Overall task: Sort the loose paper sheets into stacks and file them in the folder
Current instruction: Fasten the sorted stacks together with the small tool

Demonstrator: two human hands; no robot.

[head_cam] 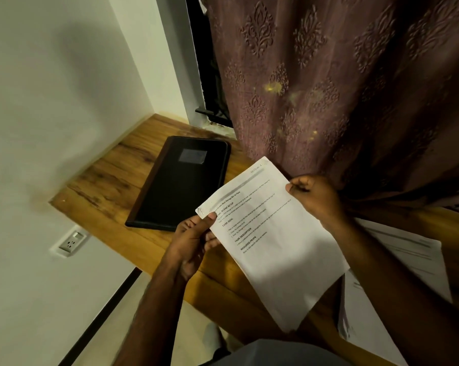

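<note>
Both hands grasp one printed sheet (273, 233) above the bench's (117, 180) front edge: the left hand (194, 241) pinches its left edge, the right hand (315, 196) its upper right edge. The black folder (180, 180) lies closed near the bench's far left corner, and more loose sheets (397, 262) lie toward the right end. Held only at its top, the sheet could crease or slip; a misread heading would send it to the wrong stack.

Printed sheet (273, 233) between both hands, above desk (122, 175)
</note>
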